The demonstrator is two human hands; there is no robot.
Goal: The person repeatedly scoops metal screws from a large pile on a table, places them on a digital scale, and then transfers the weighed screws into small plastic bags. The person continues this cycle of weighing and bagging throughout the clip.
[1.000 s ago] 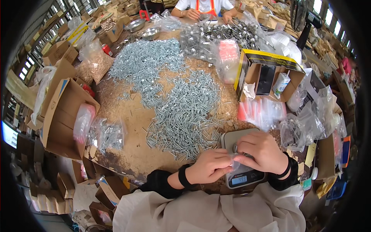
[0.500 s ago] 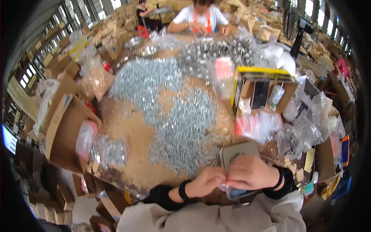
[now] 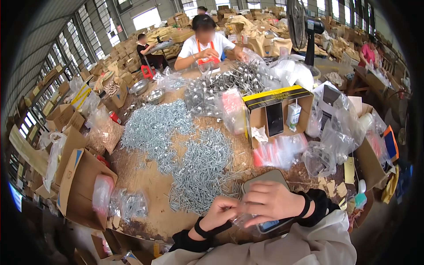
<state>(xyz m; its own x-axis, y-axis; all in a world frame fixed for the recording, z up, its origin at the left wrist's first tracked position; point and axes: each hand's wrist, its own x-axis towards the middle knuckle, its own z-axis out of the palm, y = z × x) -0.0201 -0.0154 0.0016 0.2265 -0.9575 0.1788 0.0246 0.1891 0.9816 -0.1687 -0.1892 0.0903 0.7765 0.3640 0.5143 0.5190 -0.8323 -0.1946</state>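
Observation:
My left hand (image 3: 219, 212) is closed in a pinch on the edge of a clear plastic bag (image 3: 243, 222), low in front of me. Beside it, my right hand (image 3: 271, 202) reaches over the bag with its fingers apart, the fingertips close to the left hand. What the bag contains cannot be made out. Under and behind my right hand lies a grey flat-topped device (image 3: 273, 176), its bluish display (image 3: 268, 226) partly showing near my sleeve. Just left of it spreads a heap of silver screws (image 3: 201, 170), with a second screw heap (image 3: 152, 130) behind.
Red-striped plastic bags (image 3: 280, 151) lie right, before a cardboard box (image 3: 260, 117) holding a phone. Grey metal parts (image 3: 234, 81) fill the far side, where a co-worker (image 3: 205, 44) sits. An open carton (image 3: 84, 190) and bagged screws (image 3: 132, 205) are left; a fan (image 3: 298, 26) stands far right.
My right hand's fingers have loosened from a closed grip and spread apart. The left hand stays pinched on the bag. The view has tilted up, showing more of the hall.

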